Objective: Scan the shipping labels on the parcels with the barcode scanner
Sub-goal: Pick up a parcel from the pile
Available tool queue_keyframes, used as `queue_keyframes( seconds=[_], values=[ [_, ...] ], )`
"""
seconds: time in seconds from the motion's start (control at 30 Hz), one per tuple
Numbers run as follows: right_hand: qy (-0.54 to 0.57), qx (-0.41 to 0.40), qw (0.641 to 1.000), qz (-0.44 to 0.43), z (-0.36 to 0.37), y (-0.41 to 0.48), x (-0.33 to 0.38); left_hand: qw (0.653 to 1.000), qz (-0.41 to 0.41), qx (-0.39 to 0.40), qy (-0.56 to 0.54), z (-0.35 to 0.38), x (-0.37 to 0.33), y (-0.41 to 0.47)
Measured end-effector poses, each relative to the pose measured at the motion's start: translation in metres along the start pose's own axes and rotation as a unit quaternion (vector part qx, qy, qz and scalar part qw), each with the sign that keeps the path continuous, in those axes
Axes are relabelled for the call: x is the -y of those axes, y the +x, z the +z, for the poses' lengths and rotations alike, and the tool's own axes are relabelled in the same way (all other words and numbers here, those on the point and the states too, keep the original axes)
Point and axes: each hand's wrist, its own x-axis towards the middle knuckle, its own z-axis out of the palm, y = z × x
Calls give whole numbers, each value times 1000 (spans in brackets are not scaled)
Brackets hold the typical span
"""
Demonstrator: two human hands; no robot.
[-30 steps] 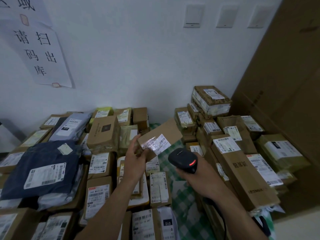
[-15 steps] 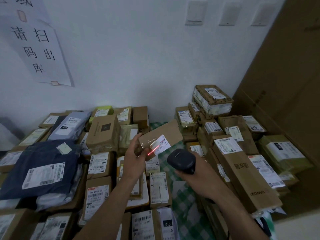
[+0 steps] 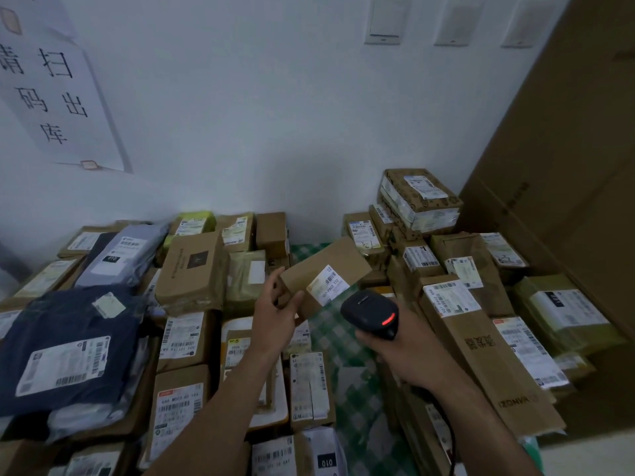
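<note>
Beam gone off label [image 3: 328, 285], scanner [image 3: 371, 312] handle hidden

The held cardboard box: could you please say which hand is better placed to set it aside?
Probably the left hand: its fingers grip the box, while the right hand holds the scanner.

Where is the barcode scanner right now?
The barcode scanner sits just right of centre in the head view, gripped in the right hand, just below and right of the labelled cardboard parcel held by the left hand.
</note>
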Motion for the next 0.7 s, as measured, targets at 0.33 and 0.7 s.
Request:
queue_keyframes(
  seconds=[0.33,0.7],
  values=[
    [43,-89,993,64,-62,89,-20,994,-87,-48,-47,104,2,100],
    [115,-124,979,112,-71,171,-46,989,-142,-47,-14,209,60,220]
  ],
)
